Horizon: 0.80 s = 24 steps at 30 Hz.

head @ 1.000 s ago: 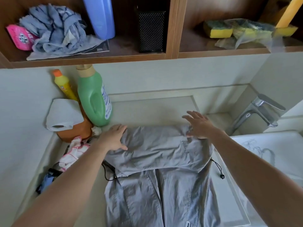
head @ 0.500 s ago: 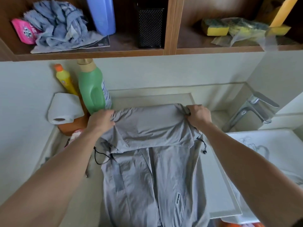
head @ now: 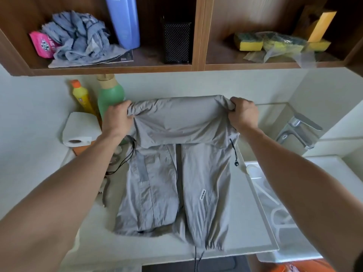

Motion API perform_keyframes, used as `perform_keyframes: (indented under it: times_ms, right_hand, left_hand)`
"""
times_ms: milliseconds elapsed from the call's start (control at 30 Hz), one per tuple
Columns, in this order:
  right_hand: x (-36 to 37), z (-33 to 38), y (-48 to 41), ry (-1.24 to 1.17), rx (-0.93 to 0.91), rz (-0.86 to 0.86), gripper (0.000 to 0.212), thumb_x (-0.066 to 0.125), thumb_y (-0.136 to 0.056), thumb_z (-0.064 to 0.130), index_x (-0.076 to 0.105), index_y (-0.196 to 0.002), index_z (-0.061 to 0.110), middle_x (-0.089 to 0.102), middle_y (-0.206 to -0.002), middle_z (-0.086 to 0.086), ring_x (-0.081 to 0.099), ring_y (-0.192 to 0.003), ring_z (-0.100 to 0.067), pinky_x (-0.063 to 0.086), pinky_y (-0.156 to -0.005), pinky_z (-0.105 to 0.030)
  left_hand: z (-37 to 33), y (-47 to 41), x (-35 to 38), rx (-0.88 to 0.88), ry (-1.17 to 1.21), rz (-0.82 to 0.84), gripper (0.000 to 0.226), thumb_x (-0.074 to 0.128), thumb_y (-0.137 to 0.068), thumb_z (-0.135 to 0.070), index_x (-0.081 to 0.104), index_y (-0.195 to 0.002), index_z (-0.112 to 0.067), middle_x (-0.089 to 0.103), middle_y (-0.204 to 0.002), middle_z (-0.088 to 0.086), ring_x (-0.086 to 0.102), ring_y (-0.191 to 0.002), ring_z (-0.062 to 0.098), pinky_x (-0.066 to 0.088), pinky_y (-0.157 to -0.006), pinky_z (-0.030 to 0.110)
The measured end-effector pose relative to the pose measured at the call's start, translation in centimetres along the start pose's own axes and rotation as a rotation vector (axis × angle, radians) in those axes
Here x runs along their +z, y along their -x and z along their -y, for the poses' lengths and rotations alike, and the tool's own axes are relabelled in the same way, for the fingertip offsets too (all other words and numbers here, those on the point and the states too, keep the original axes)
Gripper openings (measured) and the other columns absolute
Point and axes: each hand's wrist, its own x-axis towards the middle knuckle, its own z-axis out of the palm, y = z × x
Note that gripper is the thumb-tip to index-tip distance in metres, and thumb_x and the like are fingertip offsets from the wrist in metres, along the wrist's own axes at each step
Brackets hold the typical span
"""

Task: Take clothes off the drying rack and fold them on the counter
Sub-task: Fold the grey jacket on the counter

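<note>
A light grey jacket (head: pixel 176 173) with black drawstrings lies spread on the pale counter (head: pixel 251 222), its hem toward me. Its upper part is folded over and lifted above the counter. My left hand (head: pixel 117 119) grips the left end of that fold, fingers curled into the fabric. At the right end my right hand (head: pixel 242 113) grips the bunched cloth the same way. The fabric stretches taut between the two hands. The drying rack is out of view.
A green bottle (head: pixel 110 95), a yellow bottle (head: pixel 80 97) and a paper roll (head: pixel 80 128) stand at the back left. A tap (head: pixel 298 130) and sink (head: pixel 284 203) are on the right. Wooden shelves (head: pixel 196 65) above hold crumpled cloth (head: pixel 78 38) and sponges (head: pixel 249 42).
My hands went from lying flat on the folded top of the jacket to gripping its two ends. They lifted the fold up and away from me, stretching the jacket out.
</note>
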Motion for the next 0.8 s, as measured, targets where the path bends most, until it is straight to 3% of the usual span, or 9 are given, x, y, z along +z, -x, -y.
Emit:
perform_keyframes:
  times_ms: [133, 267, 367, 500, 600, 667, 733, 767, 800]
  right_hand:
    - [0.3, -0.6, 0.2, -0.052, -0.022, -0.12, 0.015, 0.049, -0.07, 0.011, 0.061, -0.08, 0.012, 0.064, -0.079, -0.012, 0.057, -0.073, -0.04, 0.035, -0.055, -0.033]
    - [0.6, -2.2, 4.8, -0.097, -0.145, -0.103, 0.022, 0.066, -0.08, 0.018, 0.073, -0.1, 0.022, 0.067, -0.082, -0.006, 0.064, -0.076, -0.035, 0.045, -0.06, -0.033]
    - [1.2, -4.0, 9.4, -0.069, -0.24, 0.07, 0.043, 0.081, -0.076, 0.036, 0.07, -0.117, 0.028, 0.061, -0.092, -0.006, 0.065, -0.076, -0.033, 0.054, -0.062, -0.037]
    - [3.2, -5.9, 15.3, -0.021, -0.376, 0.293, 0.059, 0.064, -0.081, 0.018, 0.053, -0.136, 0.036, 0.049, -0.127, -0.004, 0.067, -0.089, -0.035, 0.058, -0.062, -0.04]
    - [4.4, -6.8, 18.3, 0.125, -0.395, 0.702, 0.085, 0.056, -0.082, 0.013, 0.022, -0.151, 0.048, 0.028, -0.153, -0.001, 0.058, -0.116, -0.035, 0.055, -0.089, -0.041]
    - [4.5, -6.2, 18.5, 0.208, -0.346, 1.024, 0.085, 0.06, -0.086, 0.022, 0.015, -0.155, 0.04, 0.017, -0.158, -0.002, 0.047, -0.129, -0.029, 0.046, -0.103, -0.04]
    - [3.7, -4.7, 17.6, 0.079, -0.281, 1.125, 0.053, 0.054, -0.09, 0.055, 0.051, -0.139, 0.035, 0.046, -0.137, -0.003, 0.053, -0.118, -0.023, 0.045, -0.101, -0.041]
    - [3.4, -3.9, 17.0, 0.001, -0.262, 1.054, 0.05, 0.042, -0.085, 0.075, 0.065, -0.113, 0.04, 0.059, -0.113, 0.001, 0.058, -0.104, -0.022, 0.047, -0.092, -0.04]
    - [3.5, -3.6, 16.2, -0.062, -0.222, 0.94, 0.055, 0.031, -0.078, 0.087, 0.064, -0.092, 0.045, 0.06, -0.096, 0.006, 0.06, -0.093, -0.022, 0.048, -0.085, -0.039]
  left_hand:
    - [0.3, 0.8, -0.1, 0.012, 0.04, -0.065, 0.026, 0.067, -0.08, 0.002, 0.062, -0.104, -0.006, 0.069, -0.095, 0.021, 0.063, -0.086, 0.045, 0.054, -0.068, 0.048]
    - [1.7, 5.6, 0.8, 0.016, -0.029, 0.076, 0.039, 0.069, -0.075, 0.005, 0.061, -0.111, -0.007, 0.07, -0.095, 0.021, 0.066, -0.079, 0.044, 0.046, -0.06, 0.039]
    - [3.4, 10.2, 2.0, 0.019, -0.041, 0.291, 0.049, 0.069, -0.075, 0.002, 0.06, -0.12, -0.015, 0.071, -0.109, 0.014, 0.068, -0.092, 0.038, 0.054, -0.07, 0.042]
    - [5.3, 15.6, 3.5, 0.002, -0.047, 0.602, 0.058, 0.064, -0.081, -0.006, 0.05, -0.133, -0.029, 0.066, -0.125, 0.01, 0.066, -0.106, 0.031, 0.054, -0.082, 0.039]
    - [5.5, 17.4, 3.8, -0.046, -0.103, 0.839, 0.064, 0.06, -0.084, -0.013, 0.04, -0.142, -0.032, 0.053, -0.14, 0.002, 0.058, -0.119, 0.028, 0.05, -0.091, 0.036]
    - [5.3, 17.2, 3.6, -0.173, 0.008, 0.89, 0.055, 0.058, -0.087, -0.017, 0.047, -0.139, -0.03, 0.054, -0.135, -0.001, 0.058, -0.118, 0.025, 0.047, -0.092, 0.033]
    - [5.3, 16.4, 3.4, -0.257, 0.14, 0.775, 0.038, 0.056, -0.093, -0.023, 0.057, -0.131, -0.025, 0.062, -0.124, -0.001, 0.061, -0.111, 0.022, 0.048, -0.092, 0.034]
    - [5.6, 16.0, 3.5, -0.28, 0.163, 0.673, 0.036, 0.058, -0.094, -0.03, 0.058, -0.13, -0.023, 0.062, -0.123, 0.0, 0.061, -0.113, 0.023, 0.048, -0.094, 0.035]
    - [5.6, 15.6, 3.6, -0.304, 0.185, 0.571, 0.043, 0.063, -0.092, -0.037, 0.056, -0.132, -0.021, 0.06, -0.128, 0.002, 0.059, -0.118, 0.025, 0.047, -0.097, 0.038]
